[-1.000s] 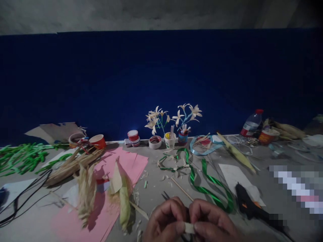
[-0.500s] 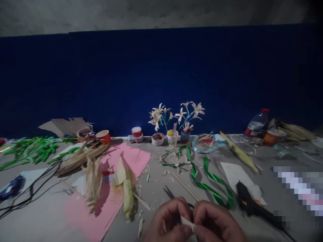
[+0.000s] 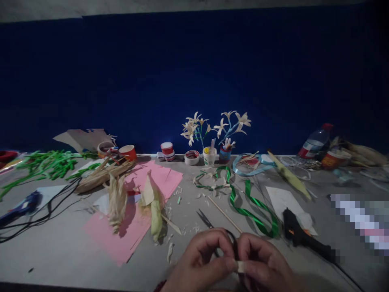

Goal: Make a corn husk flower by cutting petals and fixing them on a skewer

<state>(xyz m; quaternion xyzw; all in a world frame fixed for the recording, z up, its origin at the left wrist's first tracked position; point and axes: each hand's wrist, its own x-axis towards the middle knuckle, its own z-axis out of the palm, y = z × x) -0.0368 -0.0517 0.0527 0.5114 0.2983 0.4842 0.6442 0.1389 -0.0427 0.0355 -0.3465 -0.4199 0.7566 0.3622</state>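
While hands (image 3: 204, 259) (image 3: 265, 259) pinch a strip (image 3: 240, 266), they half-hide scissors (image 3: 208, 222).

Left hand (image 3: 206, 255) and right hand (image 3: 263, 259) pinch a pale strip (image 3: 240, 266) near the worktop's (image 3: 60, 251) front edge — scissors (image 3: 205, 219) partly behind them.

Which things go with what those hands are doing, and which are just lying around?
Probably part of it:
- pale strip, pinched between left hand and right hand
- scissors, close by, partly hidden behind the hands

Seemingly just lying about:
- black glue gun
- green ribbon
- pink paper
- bottle
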